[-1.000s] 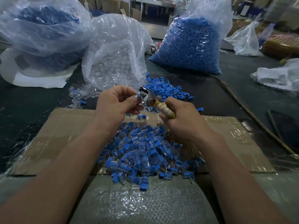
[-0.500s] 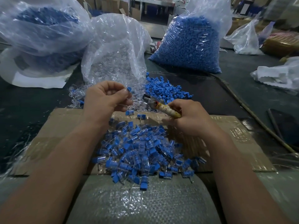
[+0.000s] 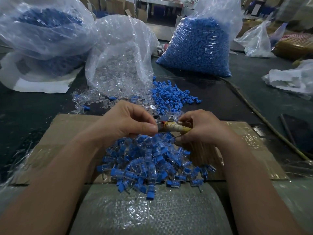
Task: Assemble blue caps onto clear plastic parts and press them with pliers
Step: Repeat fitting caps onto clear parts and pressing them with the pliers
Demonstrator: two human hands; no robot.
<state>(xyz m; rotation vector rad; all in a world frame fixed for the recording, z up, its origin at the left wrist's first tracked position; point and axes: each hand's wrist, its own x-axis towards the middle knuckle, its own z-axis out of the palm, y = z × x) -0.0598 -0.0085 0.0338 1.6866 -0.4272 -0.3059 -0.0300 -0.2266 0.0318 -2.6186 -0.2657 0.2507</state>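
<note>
Two hands over the pile (image 3: 149,160) — right hand (image 3: 203,128) grips the pliers (image 3: 172,128), left hand (image 3: 127,122) curls at their tip, hold unclear.

There is only the one view, worn on the person's head, facing forward and steeply down over the table (image 3: 30,119). It sits close: both forearms run in from the lower corners, and the left hand (image 3: 125,122) and right hand (image 3: 203,128) meet at centre frame. The wide lens takes in the bags (image 3: 118,48) along the top edge.
</note>
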